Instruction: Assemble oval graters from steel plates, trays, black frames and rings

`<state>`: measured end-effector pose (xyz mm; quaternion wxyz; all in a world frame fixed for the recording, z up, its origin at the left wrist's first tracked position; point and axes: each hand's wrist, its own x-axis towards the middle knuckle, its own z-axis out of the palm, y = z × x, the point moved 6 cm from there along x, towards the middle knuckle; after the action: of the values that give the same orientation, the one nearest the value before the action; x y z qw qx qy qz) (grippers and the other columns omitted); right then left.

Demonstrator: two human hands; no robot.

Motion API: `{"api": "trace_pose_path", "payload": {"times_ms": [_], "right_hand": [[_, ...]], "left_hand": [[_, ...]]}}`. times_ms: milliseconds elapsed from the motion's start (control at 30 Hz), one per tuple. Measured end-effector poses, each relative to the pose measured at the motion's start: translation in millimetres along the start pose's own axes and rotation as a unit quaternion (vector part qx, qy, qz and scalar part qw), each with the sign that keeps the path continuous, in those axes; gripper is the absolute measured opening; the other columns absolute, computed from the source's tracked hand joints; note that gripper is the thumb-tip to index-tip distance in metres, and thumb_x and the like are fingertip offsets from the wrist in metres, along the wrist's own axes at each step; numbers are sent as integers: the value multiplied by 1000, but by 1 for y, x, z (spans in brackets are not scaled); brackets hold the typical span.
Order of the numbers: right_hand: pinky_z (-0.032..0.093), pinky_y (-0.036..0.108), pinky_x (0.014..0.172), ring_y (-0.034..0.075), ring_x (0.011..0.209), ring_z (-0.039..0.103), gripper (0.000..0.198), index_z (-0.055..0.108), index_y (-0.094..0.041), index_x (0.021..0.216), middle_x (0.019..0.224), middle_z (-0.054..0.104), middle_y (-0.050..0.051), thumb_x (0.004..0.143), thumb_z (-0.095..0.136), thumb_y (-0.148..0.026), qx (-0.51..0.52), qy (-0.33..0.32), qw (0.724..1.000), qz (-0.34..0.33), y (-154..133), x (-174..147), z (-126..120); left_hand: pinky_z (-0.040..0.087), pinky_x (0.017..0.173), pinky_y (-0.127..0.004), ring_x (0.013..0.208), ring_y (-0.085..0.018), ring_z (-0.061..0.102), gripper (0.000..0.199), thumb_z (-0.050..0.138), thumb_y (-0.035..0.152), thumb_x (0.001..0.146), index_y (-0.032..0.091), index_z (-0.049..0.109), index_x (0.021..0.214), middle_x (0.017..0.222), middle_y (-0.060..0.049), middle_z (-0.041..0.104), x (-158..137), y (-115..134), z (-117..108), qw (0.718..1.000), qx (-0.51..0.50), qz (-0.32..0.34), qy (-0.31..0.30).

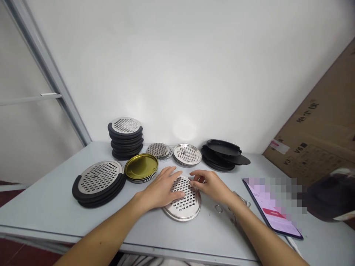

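Observation:
In front of me a round perforated metal plate [184,205] lies on the table. My left hand [163,187] rests on its left side, fingers stretched along the far rim and thumb flat across the holes. At the far right rim is my right hand [209,183], its fingers curled and the thumb near the fingertips. Whatever may be between those fingertips is too small to make out. Small metal rings [219,208] lie by my right forearm, which partly hides some of them.
Stacks of black-rimmed perforated discs [101,177] stand at left. Behind are gold-coloured lids [141,167], mesh discs [157,149], more perforated plates [187,154] and black round parts [223,148]. A phone [277,214] lies at right, near a cardboard box [313,136].

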<state>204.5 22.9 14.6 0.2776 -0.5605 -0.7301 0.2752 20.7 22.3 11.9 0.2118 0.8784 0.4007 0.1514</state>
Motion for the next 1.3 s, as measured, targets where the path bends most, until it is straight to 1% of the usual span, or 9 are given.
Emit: {"api": "trace_pose_path", "payload": {"times_ms": [167, 300, 633, 833, 933, 1033, 1100, 1200, 1300], "right_hand": [[48, 29, 72, 19, 76, 65, 34, 68, -17, 109, 87, 73, 5, 78, 67, -29, -11, -2, 1000, 4, 4, 1, 4], [48, 31, 73, 19, 77, 64, 33, 69, -17, 109, 89, 73, 6, 79, 66, -29, -5, -4, 1000, 6, 6, 1, 4], [49, 31, 74, 21, 79, 65, 35, 68, -16, 111, 91, 73, 7, 79, 66, -31, -4, -17, 1000, 2, 3, 0, 3], [49, 31, 73, 20, 76, 65, 31, 69, -16, 108, 87, 73, 6, 82, 62, -32, -9, -5, 1000, -7, 2, 0, 3], [49, 31, 71, 19, 74, 65, 31, 70, -16, 108, 84, 73, 6, 83, 60, -33, -11, 36, 999, -12, 3, 3, -5], [52, 31, 67, 19, 72, 65, 38, 66, -17, 115, 87, 72, 7, 84, 60, -39, 13, 119, 993, -10, 9, 8, -25], [55, 31, 61, 18, 68, 65, 45, 61, -17, 121, 89, 71, 7, 84, 60, -43, 53, 182, 982, 5, 17, 11, -41], [58, 31, 57, 19, 67, 67, 57, 51, -18, 132, 101, 70, 10, 83, 61, -47, 124, 235, 964, 28, 32, 14, -56], [61, 32, 56, 20, 70, 70, 70, 41, -18, 140, 118, 65, 15, 81, 63, -48, 164, 246, 954, 50, 46, 18, -59]], "left_hand": [[20, 116, -45, 147, -29, 10, 72, 50, 60, 86, 27, 32, 147, 159, -9, 19, -1, -2, 6, 998, -9, -29, -61], [17, 117, -47, 147, -30, 6, 75, 49, 62, 86, 28, 29, 149, 159, -9, 15, -1, -5, 9, 995, -25, -49, -85], [17, 116, -49, 146, -33, 9, 81, 53, 64, 83, 25, 28, 149, 158, -13, 19, -1, -9, 10, 995, -48, -57, -69], [18, 116, -48, 146, -32, 10, 81, 51, 66, 82, 25, 29, 149, 157, -12, 21, -1, -10, 10, 995, -48, -53, -69], [19, 116, -48, 146, -32, 11, 81, 51, 65, 83, 24, 29, 149, 157, -13, 22, -1, -9, 10, 995, -43, -51, -68], [19, 115, -49, 146, -32, 12, 80, 51, 64, 83, 23, 29, 149, 156, -14, 23, -1, -7, 8, 995, -45, -52, -68], [19, 115, -49, 146, -32, 12, 81, 51, 65, 83, 24, 30, 149, 156, -14, 23, -2, -7, 8, 995, -52, -54, -71], [19, 116, -48, 146, -32, 12, 81, 52, 65, 82, 23, 31, 148, 156, -14, 23, -2, -8, 8, 995, -54, -54, -71], [20, 115, -49, 146, -33, 12, 81, 52, 66, 82, 24, 31, 148, 156, -13, 24, -2, -10, 9, 995, -57, -52, -66]]}}
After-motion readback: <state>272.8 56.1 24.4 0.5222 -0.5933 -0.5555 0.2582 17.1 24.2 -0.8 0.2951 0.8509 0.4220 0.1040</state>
